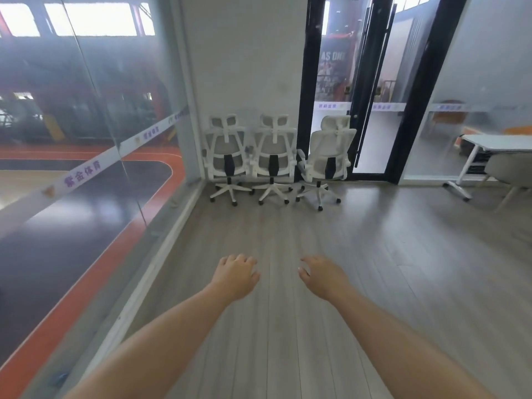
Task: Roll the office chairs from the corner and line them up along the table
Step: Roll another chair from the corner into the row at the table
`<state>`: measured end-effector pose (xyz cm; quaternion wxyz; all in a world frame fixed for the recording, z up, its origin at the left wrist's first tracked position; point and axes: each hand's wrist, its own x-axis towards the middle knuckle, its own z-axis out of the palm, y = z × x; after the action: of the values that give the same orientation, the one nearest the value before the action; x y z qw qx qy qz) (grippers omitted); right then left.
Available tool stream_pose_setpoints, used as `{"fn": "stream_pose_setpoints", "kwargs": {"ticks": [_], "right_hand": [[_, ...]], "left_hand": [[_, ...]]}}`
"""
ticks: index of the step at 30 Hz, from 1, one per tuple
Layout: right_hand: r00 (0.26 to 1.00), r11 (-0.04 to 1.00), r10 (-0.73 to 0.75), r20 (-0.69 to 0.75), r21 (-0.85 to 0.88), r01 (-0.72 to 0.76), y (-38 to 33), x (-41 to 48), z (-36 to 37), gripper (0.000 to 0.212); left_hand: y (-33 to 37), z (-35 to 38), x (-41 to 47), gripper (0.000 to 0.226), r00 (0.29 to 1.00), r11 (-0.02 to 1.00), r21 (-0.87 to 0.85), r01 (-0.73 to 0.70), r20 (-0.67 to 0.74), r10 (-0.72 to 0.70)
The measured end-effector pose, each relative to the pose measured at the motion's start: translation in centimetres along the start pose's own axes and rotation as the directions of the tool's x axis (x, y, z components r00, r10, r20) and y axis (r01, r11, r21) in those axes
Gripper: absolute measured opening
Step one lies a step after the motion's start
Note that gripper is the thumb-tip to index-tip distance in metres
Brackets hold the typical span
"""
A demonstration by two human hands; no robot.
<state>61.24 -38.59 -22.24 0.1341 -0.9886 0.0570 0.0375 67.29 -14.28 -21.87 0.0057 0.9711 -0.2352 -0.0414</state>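
Both hands are held out forward over the wooden floor, palms down. The left hand and the right hand have the fingers loosely curled and a little apart, and they hold nothing.

The three white office chairs stand well apart from the hands, at the far edge of the floor, with their backs turned to the camera. The left chair is in the far left corner, where the glass wall meets the white wall. The middle chair is just beside it, their armrests almost touching. The right chair is turned slightly and stands in front of the black-framed glass door.

The white table is at the far right edge of the floor, and a grey seat is just beside it. Between the hands and the chairs, and from the chairs to the table, the floor is bare boards
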Motion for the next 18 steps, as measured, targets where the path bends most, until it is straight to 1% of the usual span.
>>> {"fn": "stream_pose_setpoints", "kwargs": {"ticks": [3, 6, 9, 12, 18], "right_hand": [[1.0, 1.0, -0.004, -0.023, -0.024, 0.004, 3.7, 7.2, -3.0, 0.05], [0.998, 1.0, -0.002, -0.07, -0.01, 0.002, 6.6, 14.2, -5.9, 0.047], [0.996, 1.0, -0.006, -0.084, -0.001, 0.006, 9.0, 19.8, -7.7, 0.047], [0.995, 1.0, -0.022, -0.093, -0.019, 0.02, 11.4, 26.1, -9.1, 0.048], [0.992, 0.999, 0.006, -0.127, -0.04, -0.011, 15.5, 39.9, -11.1, 0.048]], "left_hand": [[0.8, -2.0, 7.9, 0.048, 0.999, 0.996, 0.077, -0.035, -0.032, 0.038], [1.1, -3.8, 15.3, 0.047, 0.996, 0.999, 0.049, 0.004, -0.089, 0.0], [1.2, -4.9, 22.0, 0.047, 0.996, 0.999, 0.039, 0.018, -0.084, -0.015], [1.3, -5.9, 29.0, 0.046, 0.997, 0.999, 0.04, -0.003, -0.083, 0.006], [0.8, -7.0, 44.7, 0.046, 0.991, 0.996, 0.046, -0.071, -0.114, 0.076]]}}
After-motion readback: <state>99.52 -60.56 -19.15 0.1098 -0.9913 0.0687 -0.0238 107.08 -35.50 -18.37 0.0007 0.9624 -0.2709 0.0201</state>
